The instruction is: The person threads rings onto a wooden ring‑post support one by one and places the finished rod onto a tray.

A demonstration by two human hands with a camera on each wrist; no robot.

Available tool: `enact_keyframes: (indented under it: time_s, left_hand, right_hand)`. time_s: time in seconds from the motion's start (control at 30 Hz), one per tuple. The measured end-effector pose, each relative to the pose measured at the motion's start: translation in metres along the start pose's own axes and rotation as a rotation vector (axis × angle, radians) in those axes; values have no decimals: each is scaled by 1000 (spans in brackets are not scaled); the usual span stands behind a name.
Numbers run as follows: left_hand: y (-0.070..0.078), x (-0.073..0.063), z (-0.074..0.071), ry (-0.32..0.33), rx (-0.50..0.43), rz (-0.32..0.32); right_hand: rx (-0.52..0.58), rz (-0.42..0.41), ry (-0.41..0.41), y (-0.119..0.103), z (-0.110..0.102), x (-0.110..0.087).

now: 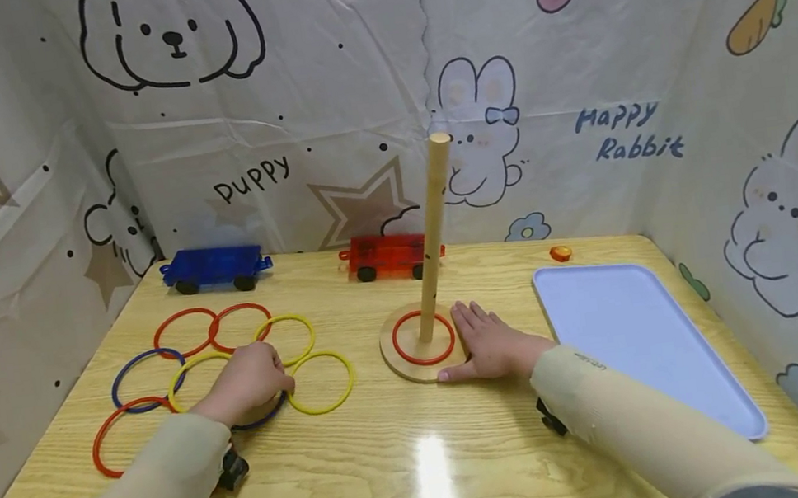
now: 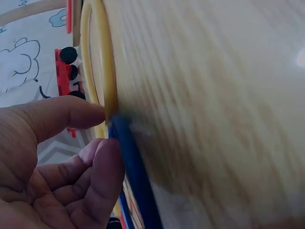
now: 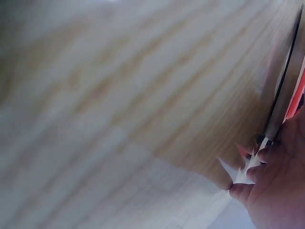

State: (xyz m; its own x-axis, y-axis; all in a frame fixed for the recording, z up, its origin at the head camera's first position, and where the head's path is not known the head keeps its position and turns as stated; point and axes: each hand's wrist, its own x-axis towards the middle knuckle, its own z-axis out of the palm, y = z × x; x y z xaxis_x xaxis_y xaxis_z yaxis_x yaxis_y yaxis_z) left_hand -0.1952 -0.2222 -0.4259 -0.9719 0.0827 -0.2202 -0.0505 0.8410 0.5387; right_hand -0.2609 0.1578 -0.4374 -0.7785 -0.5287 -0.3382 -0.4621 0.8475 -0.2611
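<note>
My left hand (image 1: pixel 246 380) is low over the rings on the left, fingers bent. In the left wrist view its thumb and fingertip stand slightly apart beside a blue ring (image 2: pixel 138 174), whose end shows in the gap. A yellow ring (image 2: pixel 108 71) lies against that blue one at the thumb tip. My right hand (image 1: pixel 493 345) rests with spread fingers at the right edge of a round wooden base (image 1: pixel 393 358). From the base rises a wooden pole (image 1: pixel 434 228), with a red ring (image 1: pixel 400 353) lying around its foot.
More red, blue and yellow rings, including a yellow ring (image 1: pixel 350 371), lie on the left. Behind are a blue toy wagon (image 1: pixel 214 266) and a red toy wagon (image 1: pixel 388 254). A pale blue tray (image 1: pixel 627 337) lies right, near a small orange piece (image 1: pixel 561 253).
</note>
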Motion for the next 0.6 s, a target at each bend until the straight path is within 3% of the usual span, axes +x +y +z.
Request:
enact_keyframes:
  time_s: [0.17, 0.47, 0.6]
  left_hand:
    - [0, 1, 1, 21, 30, -21]
    - [8, 2, -1, 1, 55, -10]
    - [3, 2, -4, -45, -17, -19]
  right_hand:
    - [0, 0, 3, 1, 1, 0]
    - [8, 0, 8, 2, 1, 0]
    - [6, -7, 8, 2, 2, 0]
